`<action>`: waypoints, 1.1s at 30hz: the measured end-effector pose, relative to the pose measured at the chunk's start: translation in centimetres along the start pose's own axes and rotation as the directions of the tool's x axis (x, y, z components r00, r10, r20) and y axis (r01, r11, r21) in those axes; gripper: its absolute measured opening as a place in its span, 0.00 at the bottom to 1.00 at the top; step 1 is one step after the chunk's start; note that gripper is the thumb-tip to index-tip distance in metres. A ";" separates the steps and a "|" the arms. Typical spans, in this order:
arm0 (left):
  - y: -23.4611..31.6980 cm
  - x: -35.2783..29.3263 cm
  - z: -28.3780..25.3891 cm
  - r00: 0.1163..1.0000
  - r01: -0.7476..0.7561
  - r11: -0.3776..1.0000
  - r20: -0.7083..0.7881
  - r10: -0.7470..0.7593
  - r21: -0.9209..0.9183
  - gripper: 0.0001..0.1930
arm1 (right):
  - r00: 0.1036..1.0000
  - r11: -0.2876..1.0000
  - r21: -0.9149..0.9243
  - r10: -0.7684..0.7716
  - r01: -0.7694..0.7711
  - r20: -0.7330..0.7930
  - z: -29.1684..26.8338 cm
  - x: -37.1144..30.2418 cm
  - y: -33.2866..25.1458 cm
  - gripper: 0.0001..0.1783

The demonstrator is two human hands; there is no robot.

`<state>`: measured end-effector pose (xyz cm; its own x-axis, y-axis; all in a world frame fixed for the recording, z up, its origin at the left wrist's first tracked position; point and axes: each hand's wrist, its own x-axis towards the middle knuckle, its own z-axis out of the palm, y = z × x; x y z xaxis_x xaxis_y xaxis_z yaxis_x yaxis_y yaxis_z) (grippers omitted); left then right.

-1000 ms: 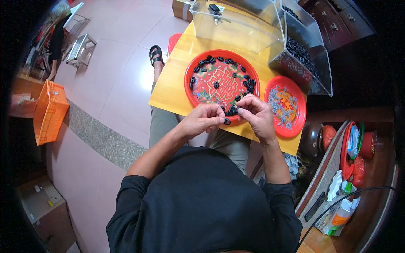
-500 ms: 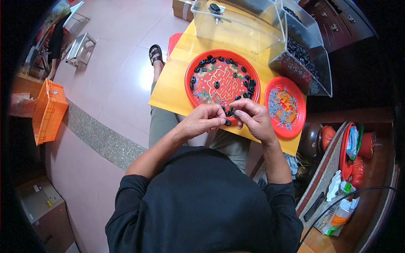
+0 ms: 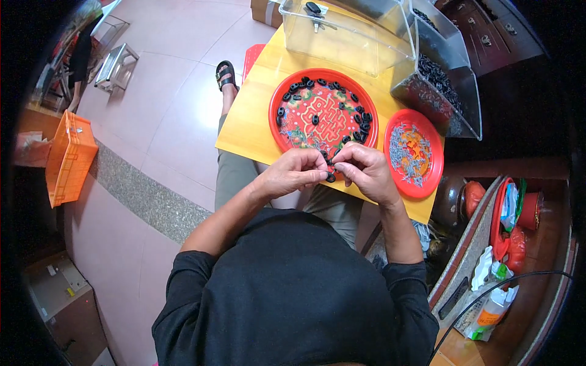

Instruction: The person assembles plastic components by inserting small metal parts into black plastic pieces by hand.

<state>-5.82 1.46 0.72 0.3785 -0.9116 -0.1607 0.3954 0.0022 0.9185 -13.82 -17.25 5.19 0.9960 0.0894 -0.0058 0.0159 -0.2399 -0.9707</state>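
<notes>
Close together over the near edge of the big round red tray (image 3: 273,119), my two hands almost meet. My left hand (image 3: 293,172) pinches a small black oval part (image 3: 331,177) between thumb and fingers. Just to its right, the thumb and index finger of my right hand (image 3: 369,174) are pressed together; anything between them is too small to make out. Similar black parts (image 3: 362,125) with holes lie around the tray's rim, one in its middle. On the right, a smaller red plate (image 3: 421,192) holds many small grey pieces (image 3: 403,149).
Both trays stand on a yellow table (image 3: 244,137). At its far side are a clear plastic box (image 3: 348,49) with keys (image 3: 315,11) at its rim, and a clear bin (image 3: 467,116) of black parts. An orange crate (image 3: 70,161) stands at left; shelves with packages line the right.
My right fingertips have shifted slightly left, closer to the black part in my left hand. The left hand keeps its pinch. The whole view has shifted slightly.
</notes>
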 end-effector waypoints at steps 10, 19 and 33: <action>-0.4 0.0 0.1 1.000 0.009 1.000 -0.010 -0.009 -0.003 0.07 | 0.995 0.986 -0.129 -0.103 0.104 0.020 0.5 0.0 0.0 0.03; -0.3 0.0 0.5 0.999 -0.002 0.999 -0.047 0.000 -0.051 0.07 | 0.994 0.988 -0.115 -0.102 0.107 0.043 0.5 0.0 -0.1 0.02; -0.1 0.0 0.5 0.991 -0.086 0.988 -0.109 0.072 -0.131 0.07 | 0.970 0.926 -0.311 -0.240 0.215 -0.044 1.1 -0.7 -0.4 0.19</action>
<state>-6.26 1.31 0.77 0.4952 -0.8586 -0.1328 0.4673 0.1344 0.8738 -14.60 -16.13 5.33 0.9658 0.1021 0.2382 0.2567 -0.5036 -0.8249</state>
